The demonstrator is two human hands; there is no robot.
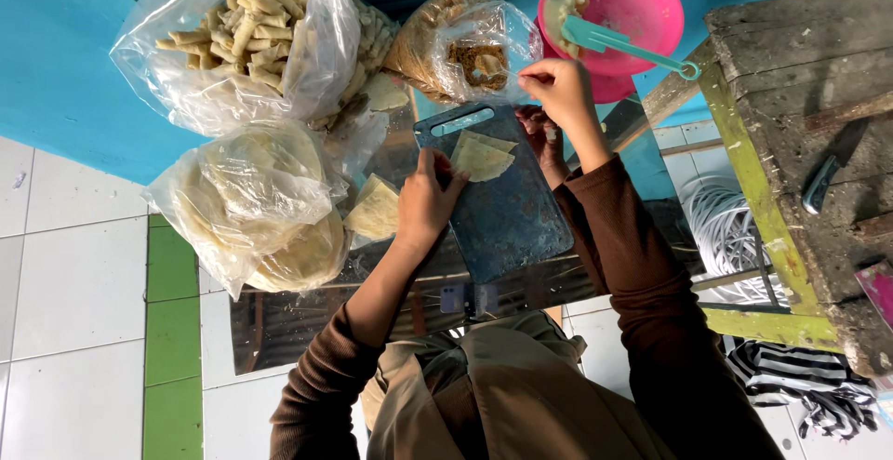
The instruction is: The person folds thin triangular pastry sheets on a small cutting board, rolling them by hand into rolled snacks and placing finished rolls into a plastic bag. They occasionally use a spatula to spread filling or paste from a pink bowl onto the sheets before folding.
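Note:
A dark blue cutting board (507,209) lies in front of me with a thin pale wrapper (480,156) on its far end. My left hand (426,200) rests on the board's left edge, fingertips touching the wrapper. My right hand (558,88) is raised beyond the board with its fingers pinched together near an open clear bag of brown filling (470,51); what it pinches is too small to tell. Another person's hand (542,134) shows just under my right wrist.
A pink bowl (633,0) with paste and a teal spatula (619,43) sits far right. Clear bags hold rolled pieces (246,27) and stacked round wrappers (256,200) at left. A worn wooden table (800,97) stands right, with coiled white cord (730,227) below it.

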